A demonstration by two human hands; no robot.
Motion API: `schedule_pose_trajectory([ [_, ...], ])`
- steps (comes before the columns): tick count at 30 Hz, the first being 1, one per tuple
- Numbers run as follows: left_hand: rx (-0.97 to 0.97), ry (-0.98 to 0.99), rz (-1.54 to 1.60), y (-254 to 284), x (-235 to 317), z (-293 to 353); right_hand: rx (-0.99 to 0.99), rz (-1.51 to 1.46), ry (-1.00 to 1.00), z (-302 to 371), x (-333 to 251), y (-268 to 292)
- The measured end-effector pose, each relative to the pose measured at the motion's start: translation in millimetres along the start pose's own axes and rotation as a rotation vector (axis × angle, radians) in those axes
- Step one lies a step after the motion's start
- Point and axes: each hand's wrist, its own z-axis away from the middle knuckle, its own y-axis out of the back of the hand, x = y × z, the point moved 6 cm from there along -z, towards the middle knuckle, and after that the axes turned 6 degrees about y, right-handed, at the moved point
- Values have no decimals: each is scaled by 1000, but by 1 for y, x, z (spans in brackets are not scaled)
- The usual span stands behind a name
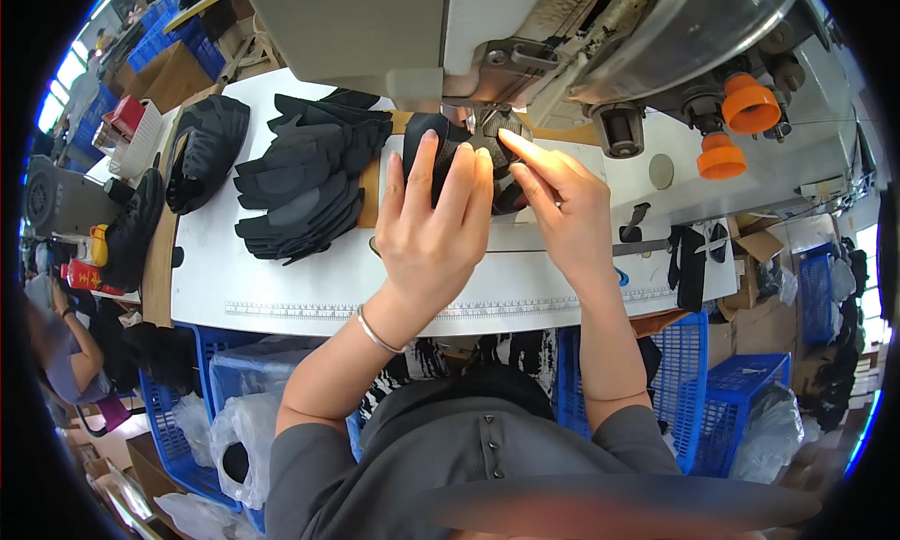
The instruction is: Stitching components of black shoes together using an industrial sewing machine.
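Under the head of a sewing machine (370,34) lies a black shoe-upper piece (424,139), partly covered by my fingers. My left hand (433,212) rests on it with the fingers stretched out and pressing down. At its right edge, my right hand (572,207) pinches the black material between thumb and forefinger, the other fingers curled in. The needle area sits just beyond my fingertips, and the exact stitching point is hidden. To the left, stacks of cut black pieces (300,170) fan out on the white table (211,273).
Black shoes (208,151) stand at the table's left end. Orange thread-stand knobs (722,156) hang at the right. A printed ruler (403,309) runs along the front edge. Blue crates (680,381) with plastic bags stand below. Another person's arm (84,338) shows at far left.
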Motion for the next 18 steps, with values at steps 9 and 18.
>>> schedule_pose_trajectory([
  [9,96,-35,109,-3,-7,-1,-1,53,77,-2,1,-1],
  [18,-9,-49,196,1,-13,-6,-34,87,90,-2,-3,1],
])
